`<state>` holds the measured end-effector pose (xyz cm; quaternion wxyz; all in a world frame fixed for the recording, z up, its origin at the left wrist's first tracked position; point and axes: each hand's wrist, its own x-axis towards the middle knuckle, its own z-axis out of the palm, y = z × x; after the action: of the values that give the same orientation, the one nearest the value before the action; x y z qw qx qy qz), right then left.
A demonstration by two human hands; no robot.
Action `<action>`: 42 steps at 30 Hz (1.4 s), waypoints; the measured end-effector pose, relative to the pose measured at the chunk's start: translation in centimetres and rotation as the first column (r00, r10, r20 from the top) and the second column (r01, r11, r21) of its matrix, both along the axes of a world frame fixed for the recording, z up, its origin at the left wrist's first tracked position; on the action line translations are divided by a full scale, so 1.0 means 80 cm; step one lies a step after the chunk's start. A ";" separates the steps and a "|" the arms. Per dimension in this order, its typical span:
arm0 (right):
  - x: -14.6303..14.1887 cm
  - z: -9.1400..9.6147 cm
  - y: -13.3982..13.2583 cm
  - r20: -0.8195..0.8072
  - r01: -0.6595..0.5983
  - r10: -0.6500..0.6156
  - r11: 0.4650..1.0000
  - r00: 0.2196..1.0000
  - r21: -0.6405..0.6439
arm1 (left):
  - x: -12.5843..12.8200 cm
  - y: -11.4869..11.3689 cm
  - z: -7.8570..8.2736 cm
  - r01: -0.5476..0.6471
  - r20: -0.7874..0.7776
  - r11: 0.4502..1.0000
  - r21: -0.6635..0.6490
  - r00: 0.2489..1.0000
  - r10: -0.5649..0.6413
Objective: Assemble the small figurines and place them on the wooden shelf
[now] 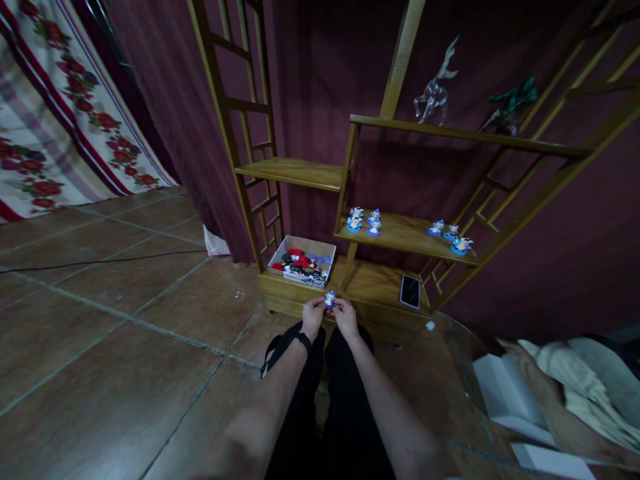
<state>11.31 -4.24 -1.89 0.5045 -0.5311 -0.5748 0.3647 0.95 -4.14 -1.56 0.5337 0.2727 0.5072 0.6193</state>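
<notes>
Both my hands meet in front of the lowest board of a wooden shelf unit (380, 283). My left hand (313, 315) and my right hand (345, 316) are closed together on a small blue and white figurine (330, 299), pinching it from either side. Just behind it an open cardboard box (303, 261) holds several red, black and blue small toys. On the middle shelf stand three similar blue figurines (364, 222) on the left and three more (450, 237) on the right.
A phone (410, 291) lies flat on the bottom board at the right. A clear glass deer (434, 90) and a dark green ornament (510, 103) stand on the top shelf. White boxes (505, 393) and cloth lie on the tiled floor at right; a cable (100, 261) crosses the left.
</notes>
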 end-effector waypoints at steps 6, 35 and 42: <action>-0.002 -0.001 0.002 -0.053 0.021 -0.023 0.999 0.998 -0.042 | 0.001 -0.001 0.004 -0.006 0.000 1.000 -0.023 1.000 0.006; 0.000 0.000 -0.002 0.247 0.039 -0.046 0.999 0.968 0.035 | 0.004 -0.005 0.004 0.039 0.059 0.999 -0.008 0.998 -0.038; 0.001 0.004 -0.002 0.276 0.046 -0.053 0.998 0.960 0.030 | 0.004 0.001 -0.002 0.030 0.052 1.000 0.005 0.998 -0.030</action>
<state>11.37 -4.42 -1.55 0.4342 -0.5853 -0.6303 0.2676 1.30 -4.09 -1.71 0.5553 0.2651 0.4876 0.6193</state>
